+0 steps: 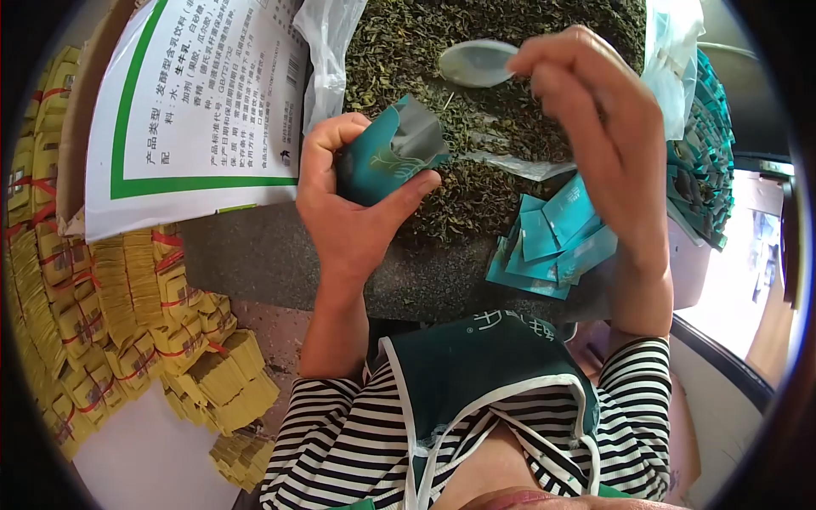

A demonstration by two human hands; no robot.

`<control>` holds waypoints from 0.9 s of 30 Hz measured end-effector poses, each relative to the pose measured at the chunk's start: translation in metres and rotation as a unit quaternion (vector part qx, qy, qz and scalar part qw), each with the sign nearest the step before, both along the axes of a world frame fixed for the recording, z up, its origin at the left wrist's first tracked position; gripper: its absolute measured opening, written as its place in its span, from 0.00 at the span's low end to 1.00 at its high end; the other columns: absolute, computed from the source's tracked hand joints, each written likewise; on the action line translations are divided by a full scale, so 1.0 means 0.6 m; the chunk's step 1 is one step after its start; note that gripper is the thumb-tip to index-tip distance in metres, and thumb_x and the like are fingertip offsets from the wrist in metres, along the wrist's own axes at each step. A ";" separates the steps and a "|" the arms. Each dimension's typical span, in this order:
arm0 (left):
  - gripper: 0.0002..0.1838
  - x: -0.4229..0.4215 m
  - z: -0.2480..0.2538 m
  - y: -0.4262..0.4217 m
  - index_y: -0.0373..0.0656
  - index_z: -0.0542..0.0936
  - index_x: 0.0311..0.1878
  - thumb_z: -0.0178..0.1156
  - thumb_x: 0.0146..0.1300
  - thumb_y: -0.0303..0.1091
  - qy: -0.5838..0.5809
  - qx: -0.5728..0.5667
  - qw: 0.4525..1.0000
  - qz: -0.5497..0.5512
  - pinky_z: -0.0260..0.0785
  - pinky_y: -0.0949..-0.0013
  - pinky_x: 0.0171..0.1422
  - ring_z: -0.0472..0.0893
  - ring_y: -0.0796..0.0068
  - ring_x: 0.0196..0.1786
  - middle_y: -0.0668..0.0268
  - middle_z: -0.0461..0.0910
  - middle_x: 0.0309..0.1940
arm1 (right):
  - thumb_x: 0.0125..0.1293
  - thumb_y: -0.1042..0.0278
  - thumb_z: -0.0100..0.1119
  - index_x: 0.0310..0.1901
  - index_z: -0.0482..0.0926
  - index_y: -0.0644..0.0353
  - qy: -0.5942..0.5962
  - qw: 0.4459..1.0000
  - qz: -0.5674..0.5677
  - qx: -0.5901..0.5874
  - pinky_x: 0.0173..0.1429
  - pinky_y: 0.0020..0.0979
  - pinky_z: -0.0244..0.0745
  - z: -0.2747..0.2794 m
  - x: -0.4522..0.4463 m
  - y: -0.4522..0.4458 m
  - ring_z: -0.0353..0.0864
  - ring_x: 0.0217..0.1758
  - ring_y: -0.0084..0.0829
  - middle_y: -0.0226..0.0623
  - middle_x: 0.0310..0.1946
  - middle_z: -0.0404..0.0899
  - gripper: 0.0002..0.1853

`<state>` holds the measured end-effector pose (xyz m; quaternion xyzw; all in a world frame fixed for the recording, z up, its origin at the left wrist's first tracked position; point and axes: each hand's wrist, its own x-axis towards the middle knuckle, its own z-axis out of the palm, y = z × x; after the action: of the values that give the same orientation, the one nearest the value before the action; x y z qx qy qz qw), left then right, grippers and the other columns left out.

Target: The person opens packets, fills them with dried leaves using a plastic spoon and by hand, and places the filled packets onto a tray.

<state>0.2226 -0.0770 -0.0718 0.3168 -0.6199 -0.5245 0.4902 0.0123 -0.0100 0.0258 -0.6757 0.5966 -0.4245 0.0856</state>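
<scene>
In my left hand [344, 191] is a teal foil pouch [387, 161] with a leaf print, its silvery mouth spread wide and tilted toward the loose leaves. Whether anything lies inside the pouch I cannot tell. My right hand [595, 102] pinches the end of a pale, translucent plastic spoon [478, 65], somewhat blurred. Beneath both hands spreads a heap of dried tea leaves [408, 38] on clear plastic sheeting [327, 51]. The spoon's bowl hovers over the leaves, right of the pouch and a little farther back.
Several flat teal pouches [548, 238] lie piled at the near edge of the grey table [263, 263]. More teal packets [705, 153] stand bundled at the right. A printed carton [200, 93] rises at the left. Yellow bundles tied with red [127, 314] are stacked below it.
</scene>
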 end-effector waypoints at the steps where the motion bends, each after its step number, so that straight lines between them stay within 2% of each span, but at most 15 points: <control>1: 0.31 0.004 -0.001 -0.002 0.40 0.75 0.49 0.83 0.44 0.28 -0.005 -0.010 1.000 0.004 0.72 0.70 0.56 0.76 0.75 0.50 0.62 0.76 0.50 | 0.71 0.73 0.55 0.43 0.81 0.65 -0.042 0.997 -0.070 0.016 0.40 0.28 0.70 -0.014 -0.009 -0.008 0.76 0.34 0.33 0.40 0.33 0.77 0.07; 2: 0.31 0.006 -0.002 -0.005 0.40 0.75 0.50 0.83 0.44 0.28 -0.011 -0.020 1.000 0.008 0.72 0.70 0.56 0.76 0.75 0.50 0.62 0.76 0.50 | 0.71 0.73 0.55 0.43 0.81 0.65 -0.040 0.997 -0.069 0.016 0.40 0.28 0.70 -0.033 -0.025 -0.019 0.76 0.34 0.33 0.40 0.33 0.77 0.07; 4: 0.32 0.009 -0.001 -0.003 0.40 0.74 0.50 0.84 0.44 0.28 0.001 -0.010 1.000 0.010 0.71 0.70 0.57 0.76 0.75 0.50 0.62 0.76 0.50 | 0.73 0.69 0.54 0.45 0.81 0.65 0.137 0.979 -0.148 0.022 0.45 0.33 0.74 -0.074 -0.055 -0.044 0.81 0.38 0.41 0.43 0.36 0.81 0.10; 6: 0.32 0.012 -0.001 -0.003 0.40 0.74 0.51 0.84 0.44 0.29 0.012 0.000 1.000 0.012 0.71 0.71 0.57 0.76 0.75 0.50 0.63 0.76 0.51 | 0.73 0.67 0.54 0.45 0.81 0.65 0.174 0.967 -0.177 0.065 0.49 0.39 0.76 -0.105 -0.058 -0.062 0.83 0.44 0.47 0.46 0.40 0.83 0.10; 9: 0.33 0.014 -0.004 -0.005 0.40 0.74 0.51 0.84 0.44 0.29 0.011 0.003 1.000 0.020 0.71 0.71 0.58 0.75 0.75 0.50 0.63 0.76 0.51 | 0.73 0.66 0.53 0.45 0.82 0.64 0.120 0.983 -0.129 0.050 0.49 0.41 0.76 -0.140 -0.043 -0.092 0.83 0.45 0.50 0.46 0.38 0.83 0.11; 10: 0.33 0.014 -0.004 -0.005 0.40 0.74 0.51 0.84 0.44 0.29 0.005 0.000 1.000 0.018 0.71 0.71 0.58 0.75 0.75 0.51 0.63 0.76 0.51 | 0.73 0.66 0.53 0.45 0.82 0.63 0.095 0.988 -0.117 0.040 0.46 0.38 0.77 -0.148 -0.038 -0.104 0.84 0.40 0.43 0.44 0.34 0.83 0.12; 11: 0.33 0.014 -0.005 -0.006 0.40 0.74 0.51 0.84 0.45 0.29 -0.001 -0.003 1.000 0.016 0.70 0.71 0.58 0.75 0.75 0.51 0.63 0.76 0.51 | 0.73 0.66 0.53 0.45 0.82 0.63 0.095 0.988 -0.118 0.040 0.46 0.38 0.77 -0.148 -0.036 -0.111 0.84 0.40 0.43 0.44 0.34 0.83 0.12; 13: 0.32 0.013 -0.007 -0.006 0.40 0.74 0.51 0.84 0.45 0.29 -0.006 -0.008 1.000 0.017 0.70 0.71 0.58 0.75 0.75 0.51 0.63 0.75 0.51 | 0.74 0.64 0.52 0.45 0.83 0.63 -0.042 0.976 -0.111 0.181 0.42 0.30 0.76 -0.137 -0.031 -0.120 0.81 0.33 0.29 0.35 0.29 0.81 0.13; 14: 0.32 0.013 -0.008 -0.007 0.40 0.74 0.51 0.84 0.45 0.29 -0.010 -0.013 1.000 0.019 0.70 0.71 0.58 0.75 0.75 0.51 0.63 0.75 0.51 | 0.74 0.64 0.52 0.45 0.83 0.63 -0.042 0.976 -0.113 0.180 0.42 0.30 0.76 -0.139 -0.032 -0.123 0.81 0.33 0.29 0.35 0.29 0.81 0.13; 16: 0.32 0.013 -0.006 -0.007 0.40 0.74 0.51 0.84 0.45 0.29 -0.011 -0.006 1.000 0.018 0.70 0.70 0.58 0.75 0.75 0.51 0.63 0.75 0.51 | 0.76 0.60 0.51 0.45 0.84 0.61 -0.182 0.962 -0.072 0.190 0.37 0.22 0.71 -0.142 -0.034 -0.124 0.75 0.31 0.16 0.26 0.28 0.78 0.15; 19: 0.31 0.011 -0.006 -0.006 0.40 0.74 0.50 0.83 0.46 0.29 -0.004 0.004 1.000 0.019 0.70 0.70 0.59 0.75 0.74 0.52 0.63 0.75 0.51 | 0.78 0.57 0.50 0.46 0.83 0.59 -0.241 0.951 -0.041 0.191 0.35 0.19 0.67 -0.131 -0.042 -0.115 0.73 0.31 0.13 0.21 0.28 0.77 0.16; 27: 0.31 0.005 -0.007 -0.006 0.39 0.74 0.49 0.83 0.45 0.27 -0.026 -0.020 0.999 0.035 0.70 0.69 0.58 0.76 0.73 0.51 0.63 0.75 0.50 | 0.78 0.56 0.51 0.47 0.84 0.58 -0.273 0.942 -0.021 0.193 0.35 0.18 0.66 -0.066 -0.051 -0.053 0.72 0.31 0.12 0.20 0.29 0.76 0.16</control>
<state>0.2256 -0.0808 -0.0757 0.3421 -0.6314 -0.4865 0.4976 -0.0184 -0.0416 -0.0137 -0.4920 0.6349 -0.4709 0.3649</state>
